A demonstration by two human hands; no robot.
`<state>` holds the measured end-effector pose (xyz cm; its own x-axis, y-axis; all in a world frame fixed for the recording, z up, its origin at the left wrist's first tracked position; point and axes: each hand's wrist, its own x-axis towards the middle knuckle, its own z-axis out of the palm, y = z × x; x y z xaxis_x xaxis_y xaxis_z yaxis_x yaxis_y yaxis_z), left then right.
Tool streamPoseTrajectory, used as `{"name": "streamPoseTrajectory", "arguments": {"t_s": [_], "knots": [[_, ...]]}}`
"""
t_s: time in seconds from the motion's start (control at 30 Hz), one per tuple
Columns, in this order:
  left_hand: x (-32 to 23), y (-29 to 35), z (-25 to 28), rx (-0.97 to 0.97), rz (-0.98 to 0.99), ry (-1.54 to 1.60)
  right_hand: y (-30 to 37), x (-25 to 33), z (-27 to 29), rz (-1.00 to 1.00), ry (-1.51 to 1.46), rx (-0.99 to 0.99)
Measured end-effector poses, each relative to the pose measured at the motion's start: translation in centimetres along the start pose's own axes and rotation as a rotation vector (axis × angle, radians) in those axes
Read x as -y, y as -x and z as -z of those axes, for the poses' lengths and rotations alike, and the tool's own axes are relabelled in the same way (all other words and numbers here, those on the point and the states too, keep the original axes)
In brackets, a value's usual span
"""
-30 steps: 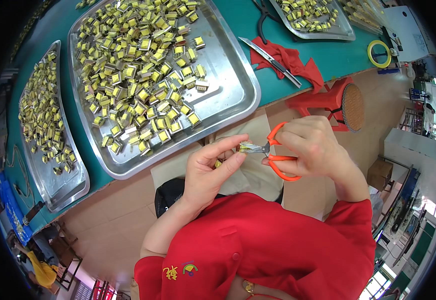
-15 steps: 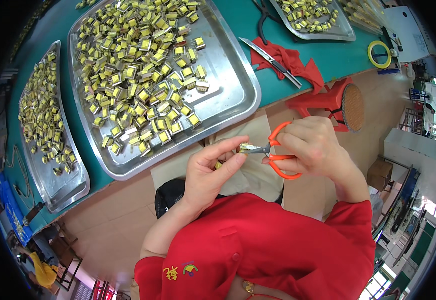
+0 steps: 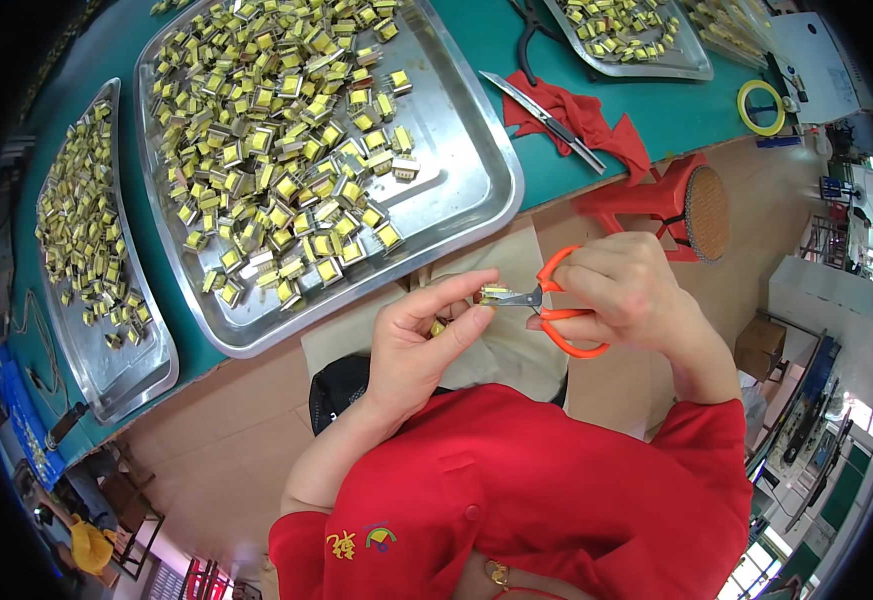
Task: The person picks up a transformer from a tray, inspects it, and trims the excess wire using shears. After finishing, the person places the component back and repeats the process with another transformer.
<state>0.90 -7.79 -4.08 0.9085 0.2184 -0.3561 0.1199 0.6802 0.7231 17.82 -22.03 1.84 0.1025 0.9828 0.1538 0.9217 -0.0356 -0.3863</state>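
Observation:
My left hand pinches a small yellow-taped transformer between thumb and fingers. Another bit of yellow shows inside the same hand, mostly hidden by the fingers. My right hand is closed around the orange handles of a pair of scissors. The blades point left and meet the transformer at my left fingertips; whether its pins lie between them is too small to tell. Just beyond my hands, a large metal tray holds a heap of similar transformers.
A narrower-looking tray of transformers lies at the left, another tray at the far right. A utility knife rests on a red cloth, with black-handled pliers behind. A yellow tape roll and red stool are rightward.
Both hands keep nearly the same pose. The scissors' lower handle has shifted very slightly to the right.

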Motion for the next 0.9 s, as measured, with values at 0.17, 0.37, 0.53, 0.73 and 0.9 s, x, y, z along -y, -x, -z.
{"name": "streamPoseTrajectory", "arguments": {"t_s": [0.17, 0.37, 0.53, 0.73, 0.9], "knots": [[0.08, 0.02, 0.13, 0.011, -0.004, 0.008, 0.01, -0.01, -0.10, 0.000, -0.021, -0.011], [0.14, -0.06, 0.10, 0.009, -0.003, 0.026, -0.10, 0.08, -0.23, -0.014, -0.027, -0.018], [-0.01, 0.01, 0.04, -0.004, 0.001, 0.022, -0.07, 0.21, -0.16, -0.018, -0.021, -0.010], [0.09, -0.07, 0.16, 0.008, 0.006, 0.029, -0.03, 0.13, -0.16, -0.002, -0.055, -0.031], [0.07, 0.30, 0.09, -0.004, -0.011, 0.036, 0.10, -0.01, 0.27, -0.041, -0.006, -0.067]]}}
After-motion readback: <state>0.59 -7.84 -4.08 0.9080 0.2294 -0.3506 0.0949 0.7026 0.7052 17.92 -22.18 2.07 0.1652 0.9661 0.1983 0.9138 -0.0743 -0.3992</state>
